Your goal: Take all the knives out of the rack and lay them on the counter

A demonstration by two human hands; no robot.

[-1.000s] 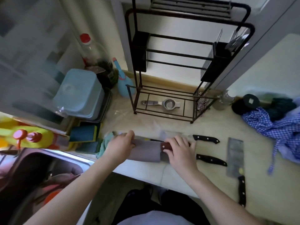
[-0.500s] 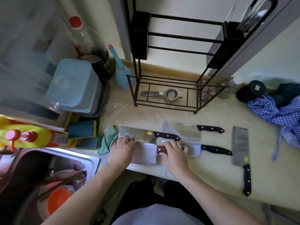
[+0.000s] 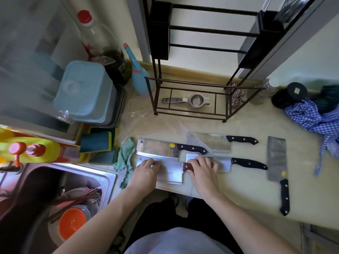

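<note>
A cleaver with a brown wooden handle (image 3: 171,173) lies flat at the counter's front edge. My left hand (image 3: 146,171) rests on the far end of its blade. My right hand (image 3: 202,170) covers its handle, fingers curled over it. Behind it lies a cleaver with a black handle (image 3: 157,149). To the right lie a broad knife (image 3: 216,143), a smaller black-handled knife (image 3: 247,163) and a grey cleaver (image 3: 277,160) pointing away from me. The black wire rack (image 3: 194,114) stands at the back of the counter.
A metal squeezer (image 3: 190,100) lies on the rack's bottom shelf. A teal cloth (image 3: 124,158) and sponges (image 3: 97,142) sit left of the knives. The sink (image 3: 55,195) holds dishes. A blue checked cloth (image 3: 313,120) lies at the right.
Both hands have brought the brown-handled cleaver down and toward me, flat onto the counter's front edge. The black-handled cleaver behind it has come into view.
</note>
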